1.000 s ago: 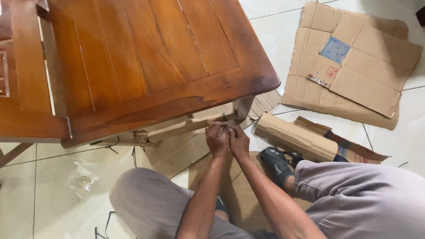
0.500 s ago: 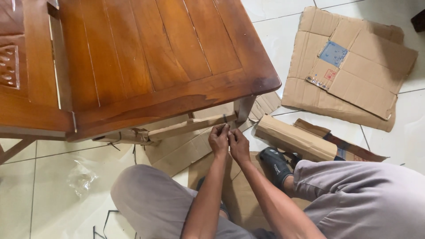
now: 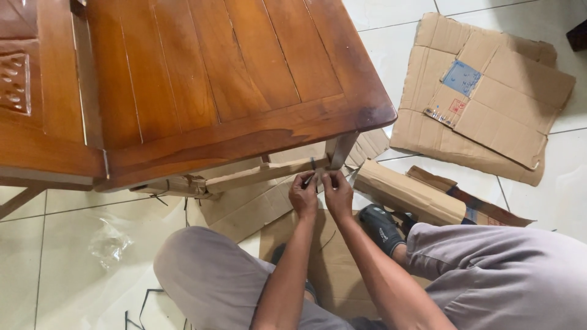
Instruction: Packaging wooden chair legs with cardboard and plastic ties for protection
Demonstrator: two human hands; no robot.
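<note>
A wooden chair [image 3: 214, 79] stands in front of me, seen from above. Cardboard is wrapped around its lower front rail [image 3: 257, 175]. My left hand [image 3: 302, 195] and my right hand [image 3: 338, 194] are side by side just under the right end of that rail, beside the chair's front right leg [image 3: 338, 150]. The fingers of both hands pinch a thin dark strap [image 3: 313, 164] that goes round the wrapped rail. What lies between the fingertips is too small to make out.
A large flattened cardboard box [image 3: 489, 91] lies on the tiled floor at the right. A folded cardboard piece [image 3: 406, 192] rests near my right knee, over my dark shoe [image 3: 382, 226]. More cardboard lies under the chair. Crumpled clear plastic [image 3: 110, 244] sits at the lower left.
My hands have shifted slightly right and up toward the chair leg, and the right hand now pinches at the rail's end. The camera view has drifted a little.
</note>
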